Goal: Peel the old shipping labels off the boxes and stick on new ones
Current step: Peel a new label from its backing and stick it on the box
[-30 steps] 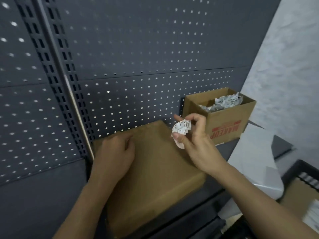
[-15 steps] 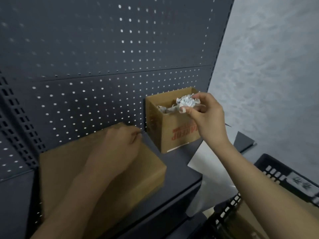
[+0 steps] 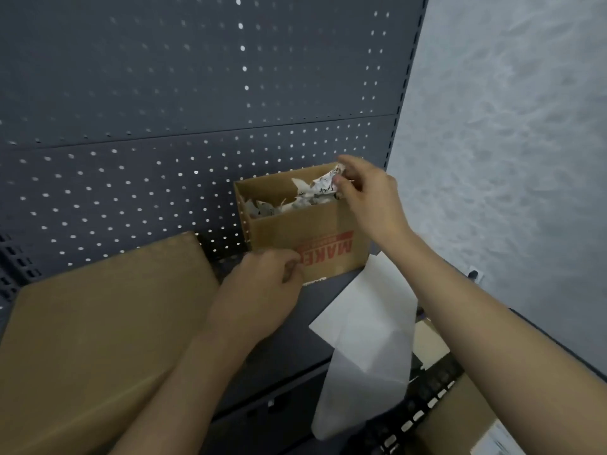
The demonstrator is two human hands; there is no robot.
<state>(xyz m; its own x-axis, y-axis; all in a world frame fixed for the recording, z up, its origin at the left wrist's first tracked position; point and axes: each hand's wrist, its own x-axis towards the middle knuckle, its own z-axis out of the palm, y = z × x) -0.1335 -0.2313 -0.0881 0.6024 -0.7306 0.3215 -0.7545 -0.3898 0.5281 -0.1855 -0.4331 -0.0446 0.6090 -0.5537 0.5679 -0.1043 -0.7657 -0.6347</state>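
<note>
- We are looking first at the right hand (image 3: 368,198): its thumb and fingertips are pinching a crumpled old label (image 3: 326,185), white with dark print, just over the back right corner of the small open box (image 3: 305,238).
- The left hand (image 3: 259,290) is hanging lower, in front of that box's front face, with its fingers curled inward and covering part of the red lettering. We are not able to tell whether it is holding anything or touching the cardboard.
- The two hands are staying apart, the right one above and behind the left.
- Inside the small box we are seeing crumpled label scraps (image 3: 279,205) lying below the pinched one.
- The small box is standing upright on the dark shelf (image 3: 295,339), against the perforated panel (image 3: 164,93), and its red print is reading upside down to us.
- To the left, a large flat cardboard box (image 3: 98,323) is lying on the same shelf, near the small one with a gap between them.
- A white sheet (image 3: 368,323) is lying just right of the small box and drooping over the shelf's front edge.
- Farther right we are making out a black crate (image 3: 427,395) with cardboard in it, below a grey wall (image 3: 509,126).
</note>
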